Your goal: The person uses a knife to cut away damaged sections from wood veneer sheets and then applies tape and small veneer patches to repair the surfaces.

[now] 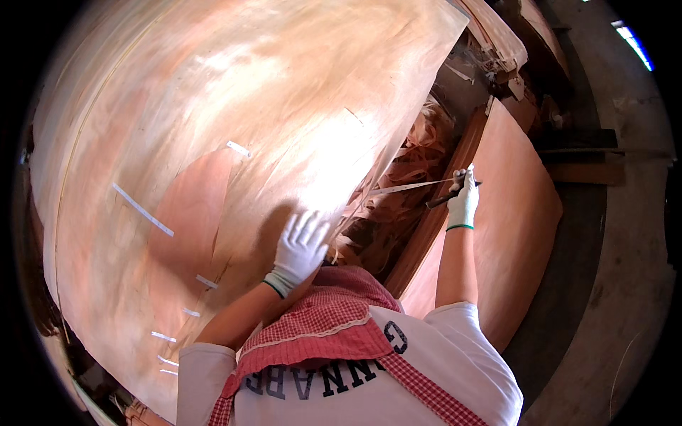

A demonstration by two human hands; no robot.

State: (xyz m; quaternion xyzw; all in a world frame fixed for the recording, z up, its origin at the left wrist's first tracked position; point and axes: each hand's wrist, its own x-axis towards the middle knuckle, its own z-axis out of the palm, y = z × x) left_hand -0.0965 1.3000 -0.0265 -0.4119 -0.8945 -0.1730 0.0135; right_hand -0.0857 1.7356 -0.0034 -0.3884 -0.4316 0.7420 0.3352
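Note:
My left hand [302, 243], in a white glove with a green cuff, is spread out over the large pale wood veneer sheet [291, 106], near its right edge. My right hand [463, 202], gloved the same way, is closed around a dark, slim tool [442, 199] whose exact kind I cannot make out. A narrow white strip of tape [408, 187] stretches from the right hand's fingers leftward to the veneer's edge. Several short white tape pieces stick to the sheet, among them a long one [143, 210] and a shorter one [239, 149]. A reddish patch [188, 206] lies between them.
Crumpled veneer scraps [419, 153] fill the gap right of the sheet. Beyond them stands a stack of reddish veneer [508, 213] with a raised edge along its left side. Dark and brown wooden bars [586, 172] jut in at right, over the grey floor [629, 248].

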